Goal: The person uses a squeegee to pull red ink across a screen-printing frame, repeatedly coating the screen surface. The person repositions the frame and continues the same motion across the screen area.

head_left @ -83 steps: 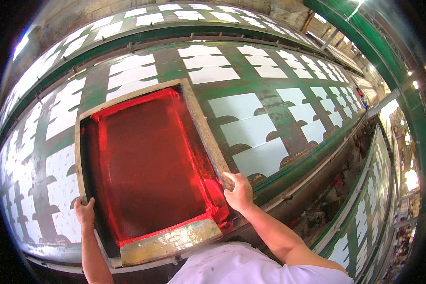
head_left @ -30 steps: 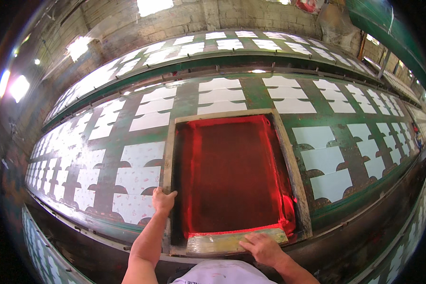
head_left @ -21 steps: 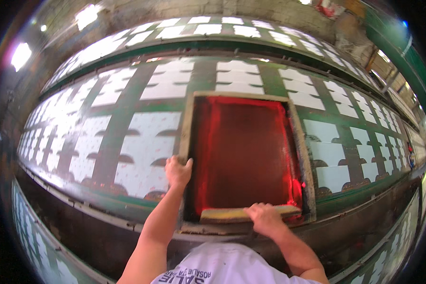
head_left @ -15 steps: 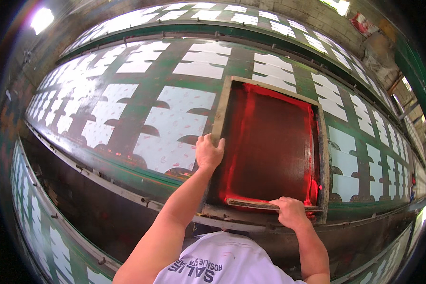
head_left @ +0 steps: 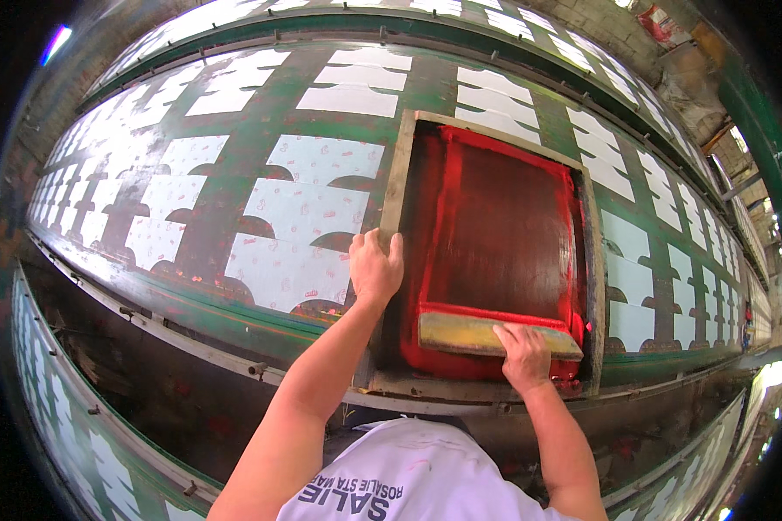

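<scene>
My left hand (head_left: 375,265) is closed on the left rail of a wooden-framed printing screen (head_left: 398,182), which lies on a long green table (head_left: 235,321). Red ink lines the edges of its dark red mesh (head_left: 504,226). Near the screen's bottom end, my right hand (head_left: 523,352) grips a wide, flat squeegee (head_left: 456,334) with a pale yellowish, worn face, tilted over the red ink. Pale cut panels with small pink prints (head_left: 295,217) lie left of the screen; plain pale panels (head_left: 630,269) lie to its right.
Another panel-covered table (head_left: 508,22) runs behind, and more panel-covered boards (head_left: 78,417) stand low at both sides. A metal rail (head_left: 252,370) edges the near table. A green beam (head_left: 760,130) is at upper right. A small distant figure, possibly a person (head_left: 745,326), is at far right.
My right hand has left the screen's right rail and taken hold of the squeegee, which now sits a little farther inside the screen, more tilted. My left hand is higher on the left rail.
</scene>
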Tool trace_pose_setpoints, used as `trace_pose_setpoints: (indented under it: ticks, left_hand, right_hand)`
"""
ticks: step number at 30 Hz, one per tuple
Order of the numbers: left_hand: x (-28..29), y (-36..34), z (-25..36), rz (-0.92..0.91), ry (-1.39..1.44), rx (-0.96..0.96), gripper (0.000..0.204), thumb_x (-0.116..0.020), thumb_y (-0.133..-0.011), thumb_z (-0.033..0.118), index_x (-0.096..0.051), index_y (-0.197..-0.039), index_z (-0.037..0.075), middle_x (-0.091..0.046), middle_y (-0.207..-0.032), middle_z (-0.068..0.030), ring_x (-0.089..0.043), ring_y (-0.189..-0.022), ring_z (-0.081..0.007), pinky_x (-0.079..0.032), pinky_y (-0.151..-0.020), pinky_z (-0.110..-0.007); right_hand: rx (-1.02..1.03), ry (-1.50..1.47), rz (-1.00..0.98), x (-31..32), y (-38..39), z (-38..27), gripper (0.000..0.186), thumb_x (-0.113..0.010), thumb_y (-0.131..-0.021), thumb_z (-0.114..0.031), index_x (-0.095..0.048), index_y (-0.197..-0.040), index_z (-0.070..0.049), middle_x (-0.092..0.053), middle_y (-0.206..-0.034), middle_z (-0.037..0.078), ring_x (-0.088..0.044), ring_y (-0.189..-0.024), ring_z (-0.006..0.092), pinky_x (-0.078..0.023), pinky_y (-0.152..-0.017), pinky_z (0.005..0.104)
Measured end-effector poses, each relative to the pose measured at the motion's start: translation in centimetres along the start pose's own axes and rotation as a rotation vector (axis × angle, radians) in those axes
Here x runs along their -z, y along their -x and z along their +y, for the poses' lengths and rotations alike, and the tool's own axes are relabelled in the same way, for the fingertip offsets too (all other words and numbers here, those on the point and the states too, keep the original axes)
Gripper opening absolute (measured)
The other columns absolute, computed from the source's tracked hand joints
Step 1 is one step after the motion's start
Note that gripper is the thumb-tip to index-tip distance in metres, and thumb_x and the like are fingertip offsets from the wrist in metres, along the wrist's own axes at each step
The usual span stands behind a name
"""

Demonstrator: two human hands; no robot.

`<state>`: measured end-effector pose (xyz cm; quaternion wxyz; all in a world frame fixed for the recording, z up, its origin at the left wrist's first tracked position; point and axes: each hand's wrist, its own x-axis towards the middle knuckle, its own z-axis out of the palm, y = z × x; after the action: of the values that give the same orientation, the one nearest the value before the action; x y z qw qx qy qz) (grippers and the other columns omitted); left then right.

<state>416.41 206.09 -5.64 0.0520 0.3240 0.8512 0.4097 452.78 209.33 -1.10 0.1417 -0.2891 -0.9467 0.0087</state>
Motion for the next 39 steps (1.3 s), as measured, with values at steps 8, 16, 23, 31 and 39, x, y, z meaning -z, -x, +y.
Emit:
trace_pose_setpoints:
  ticks: [8, 16, 23, 31, 39]
  left_hand:
    - [-0.6, -0.3, 0.2, 0.014, -0.073, 0.017, 0.050, -0.071, -0.110, 0.044, -0.070, -0.137, 0.002, -0.067, -0.127, -0.0216, -0.064, -0.125, -0.0427, -0.053, -0.107, -0.052]
    - [-1.2, -0.1, 0.5, 0.070, -0.108, 0.061, 0.042, -0.075, -0.108, 0.035, -0.072, -0.131, 0.001, -0.069, -0.121, -0.0201, -0.069, -0.115, -0.0403, -0.056, -0.100, -0.050]
    - [-1.4, -0.3, 1.2, 0.088, -0.135, 0.076, 0.032, -0.077, -0.107, 0.028, -0.074, -0.123, 0.000, -0.069, -0.114, -0.0181, -0.068, -0.108, -0.0391, -0.057, -0.094, -0.048]
    - [-1.5, -0.4, 0.9, 0.050, -0.140, 0.099, 0.033, -0.076, -0.109, 0.029, -0.073, -0.123, -0.001, -0.067, -0.109, -0.0154, -0.067, -0.099, -0.0330, -0.056, -0.089, -0.045]
    - [-1.5, -0.6, 1.3, 0.074, -0.153, 0.096, 0.034, -0.073, -0.112, 0.031, -0.077, -0.120, -0.001, -0.073, -0.111, -0.0150, -0.072, -0.096, -0.0292, -0.058, -0.090, -0.042]
  right_hand:
    - [-0.034, 0.061, -0.022, -4.5, -13.6, 9.8, 0.043, -0.065, -0.092, -0.002, -0.080, -0.130, -0.015, -0.074, -0.113, 0.007, -0.074, -0.107, 0.0317, -0.057, -0.096, 0.0498]
    - [-0.004, 0.071, 0.004, -8.1, -28.4, 20.1, 0.042, -0.066, -0.092, 0.001, -0.080, -0.128, -0.017, -0.075, -0.111, 0.011, -0.074, -0.108, 0.0359, -0.059, -0.095, 0.0508]
    - [-0.059, -0.024, -0.098, -8.3, -38.2, 26.9, 0.048, -0.060, -0.096, 0.001, -0.084, -0.130, -0.022, -0.080, -0.120, 0.017, -0.078, -0.114, 0.0411, -0.063, -0.101, 0.0549]
    - [-0.068, 0.008, -0.112, -8.1, -39.9, 30.0, 0.044, -0.064, -0.096, -0.005, -0.084, -0.132, -0.020, -0.082, -0.122, 0.017, -0.079, -0.114, 0.0400, -0.063, -0.103, 0.0545]
    - [-0.077, 0.047, -0.373, -4.7, -39.9, 28.9, 0.042, -0.069, -0.087, -0.014, -0.086, -0.126, -0.018, -0.083, -0.120, 0.019, -0.079, -0.117, 0.0389, -0.064, -0.103, 0.0531]
